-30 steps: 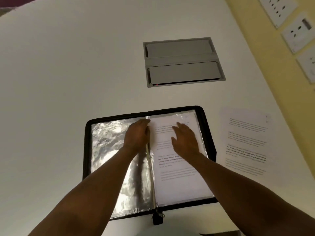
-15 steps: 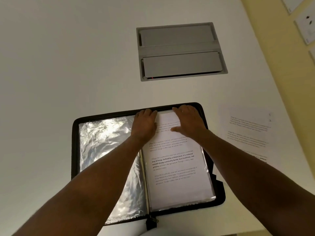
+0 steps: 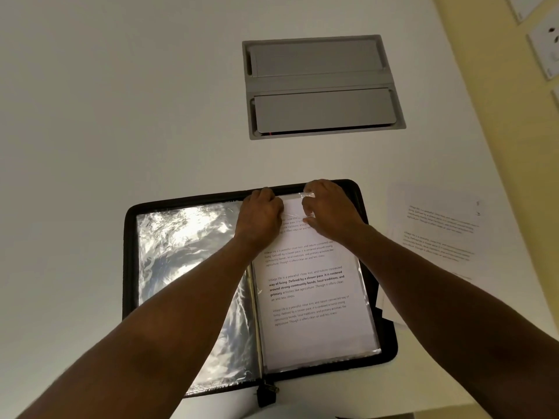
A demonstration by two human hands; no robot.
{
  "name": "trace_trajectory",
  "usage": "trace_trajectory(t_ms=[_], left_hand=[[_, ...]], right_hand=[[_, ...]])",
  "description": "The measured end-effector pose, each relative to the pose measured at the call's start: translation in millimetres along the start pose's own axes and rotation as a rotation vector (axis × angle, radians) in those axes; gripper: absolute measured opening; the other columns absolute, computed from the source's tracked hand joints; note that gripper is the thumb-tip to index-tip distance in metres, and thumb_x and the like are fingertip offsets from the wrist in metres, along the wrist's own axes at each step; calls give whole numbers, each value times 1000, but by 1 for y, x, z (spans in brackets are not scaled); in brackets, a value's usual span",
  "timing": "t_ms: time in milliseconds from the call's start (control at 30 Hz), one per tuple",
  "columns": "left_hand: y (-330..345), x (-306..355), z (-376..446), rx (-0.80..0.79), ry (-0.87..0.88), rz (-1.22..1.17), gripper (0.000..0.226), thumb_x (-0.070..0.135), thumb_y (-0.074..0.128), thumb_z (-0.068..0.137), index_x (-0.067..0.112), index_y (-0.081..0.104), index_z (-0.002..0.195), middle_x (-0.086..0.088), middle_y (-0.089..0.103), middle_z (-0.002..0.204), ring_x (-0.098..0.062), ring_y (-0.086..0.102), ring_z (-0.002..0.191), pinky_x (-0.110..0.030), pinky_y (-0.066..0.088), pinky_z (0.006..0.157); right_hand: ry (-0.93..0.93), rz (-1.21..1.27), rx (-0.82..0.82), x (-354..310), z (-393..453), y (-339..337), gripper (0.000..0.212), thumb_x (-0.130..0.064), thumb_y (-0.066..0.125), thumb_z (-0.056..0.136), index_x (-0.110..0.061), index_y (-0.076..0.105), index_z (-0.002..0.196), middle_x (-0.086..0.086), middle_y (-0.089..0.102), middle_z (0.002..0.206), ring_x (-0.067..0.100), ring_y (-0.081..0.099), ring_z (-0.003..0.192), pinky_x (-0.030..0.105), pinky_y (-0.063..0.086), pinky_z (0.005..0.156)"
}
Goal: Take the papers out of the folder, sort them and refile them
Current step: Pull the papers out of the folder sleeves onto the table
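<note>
A black zip folder point(image 3: 130, 267) lies open on the white table. Its left page is an empty shiny plastic sleeve point(image 3: 187, 267). On the right a printed paper point(image 3: 311, 297) sits inside a clear sleeve. My left hand point(image 3: 260, 216) is at the top of that sleeve near the spine, fingers curled on its upper edge. My right hand point(image 3: 329, 210) pinches the clear plastic at the sleeve's top opening and lifts it off the paper. A loose printed sheet point(image 3: 438, 231) lies on the table to the right of the folder.
A grey recessed cable box point(image 3: 320, 86) with two lids is set into the table beyond the folder. A yellow wall with white sockets point(image 3: 544, 46) runs along the right. The folder's zip pull point(image 3: 266, 394) hangs at the near edge.
Both hands slid from the middle of the right page up to its top edge, and now grip the sleeve's opening. The view dipped and moved closer.
</note>
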State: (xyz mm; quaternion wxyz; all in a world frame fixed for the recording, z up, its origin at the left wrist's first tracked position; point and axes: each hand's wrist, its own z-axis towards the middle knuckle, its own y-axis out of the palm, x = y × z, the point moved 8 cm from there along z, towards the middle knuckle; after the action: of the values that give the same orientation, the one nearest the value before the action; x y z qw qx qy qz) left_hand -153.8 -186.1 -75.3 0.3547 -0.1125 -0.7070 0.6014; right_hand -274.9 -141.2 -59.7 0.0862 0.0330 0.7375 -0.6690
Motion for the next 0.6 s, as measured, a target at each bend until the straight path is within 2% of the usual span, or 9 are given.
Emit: trace_trajectory(t_ms=[67,133,233,267,333,400,500,600], left_hand=[[-1,-2,-3,25,-2,-40,5,10,60,83,10,63,86,-8,61,92,-25,54,85,-37,45,78],[-2,-2,-9,39,3,-77,6,7,59,82,12,59,84,-6,60,83,-25,55,78,-38,45,78],[-2,-2,-20,48,19,-119,7,9,59,85,12,61,91,-6,65,84,-26,58,80,-40,45,85],[-1,-3,-24,50,21,-128,12,11,60,86,12,63,98,-7,67,90,-26,60,85,-41,45,88],[1,-3,-29,46,31,-135,18,13,61,87,11,65,105,-7,69,98,-25,62,90,-42,44,92],[1,-3,-33,43,46,-129,18,12,61,87,11,66,104,-7,69,97,-25,62,89,-41,44,92],[-2,-3,-34,39,55,-119,19,14,58,86,10,66,103,-8,69,95,-26,62,87,-43,45,91],[-3,-3,-34,31,52,-116,20,15,57,86,10,67,103,-9,70,97,-27,62,89,-43,45,92]], right_hand=[[-35,68,11,-6,2,-5,22,-35,77,78,-15,67,79,4,58,113,21,53,105,38,46,88],[-7,186,-73,-9,6,-5,32,-49,61,88,-19,63,78,-4,57,99,13,52,91,31,45,78],[63,211,-204,-8,17,-3,43,-52,38,99,-18,61,88,-1,61,80,14,56,71,31,45,66],[80,153,-230,-6,21,-2,39,-50,38,99,-18,61,97,1,64,84,16,58,74,31,46,67],[124,55,-277,-1,26,-1,34,-44,50,96,-18,58,116,4,66,105,20,61,91,35,50,76],[138,8,-340,1,31,5,45,-40,64,89,-16,55,126,6,60,119,23,60,103,38,51,84],[126,-52,-406,-5,36,7,54,-37,74,82,-14,55,127,6,56,119,24,59,104,36,50,81],[106,-135,-469,-9,39,11,49,-37,74,82,-14,57,122,6,58,115,23,60,102,35,48,77]])
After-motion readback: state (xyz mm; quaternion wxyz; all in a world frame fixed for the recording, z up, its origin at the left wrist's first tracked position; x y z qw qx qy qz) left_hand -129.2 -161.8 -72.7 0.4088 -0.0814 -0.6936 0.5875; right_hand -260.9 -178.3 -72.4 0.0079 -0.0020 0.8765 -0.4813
